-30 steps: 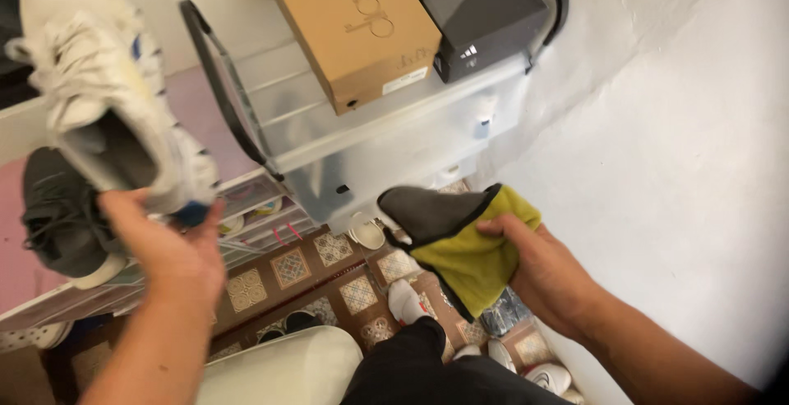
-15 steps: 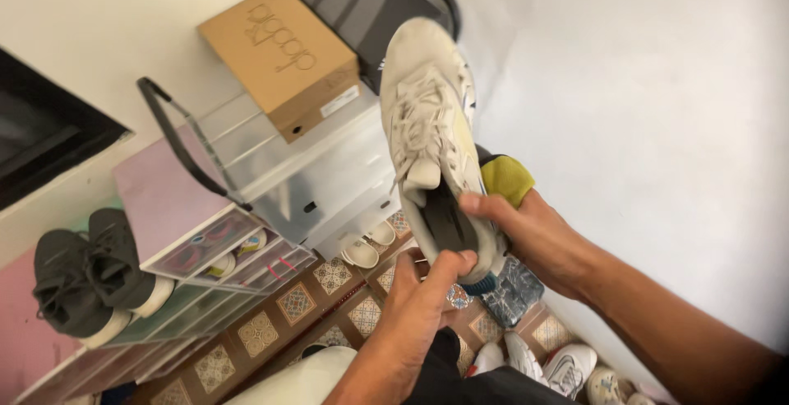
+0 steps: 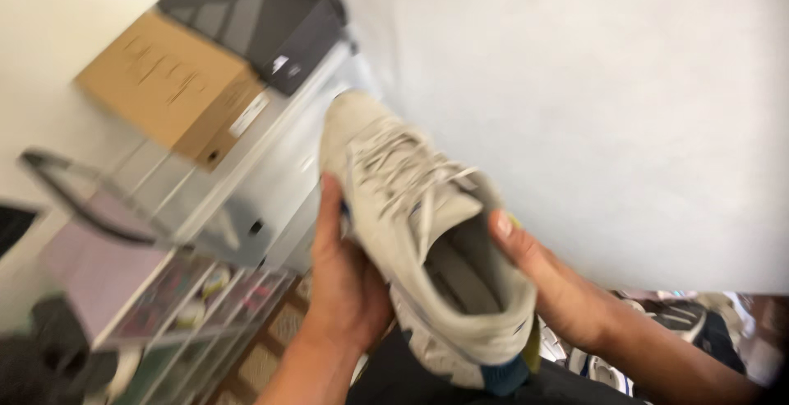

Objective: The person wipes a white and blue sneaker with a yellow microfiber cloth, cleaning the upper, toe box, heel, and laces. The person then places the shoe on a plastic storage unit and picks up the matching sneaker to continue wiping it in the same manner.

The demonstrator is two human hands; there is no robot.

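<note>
Both hands hold white sneaker (image 3: 427, 240) mid-air, close to cam: left hand (image 3: 345, 282) grip cups its side, right hand (image 3: 551, 282) grip clamps collar w/ yellow cloth (image 3: 532, 347) (mostly hidden). Behind: brown box (image 3: 164, 84), black box (image 3: 246, 18) atop clear shoe drawers (image 3: 255, 183).

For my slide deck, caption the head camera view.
Both hands, left and right, hold a white sneaker beside stacked shoe boxes.

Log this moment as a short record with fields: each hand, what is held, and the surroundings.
left hand: grips the white sneaker from its left side
right hand: thumb on the sneaker's collar, yellow cloth showing beneath
sneaker: laced, toe pointing away
behind: brown box and black box on a clear storage unit
picture: motion-blurred
</note>
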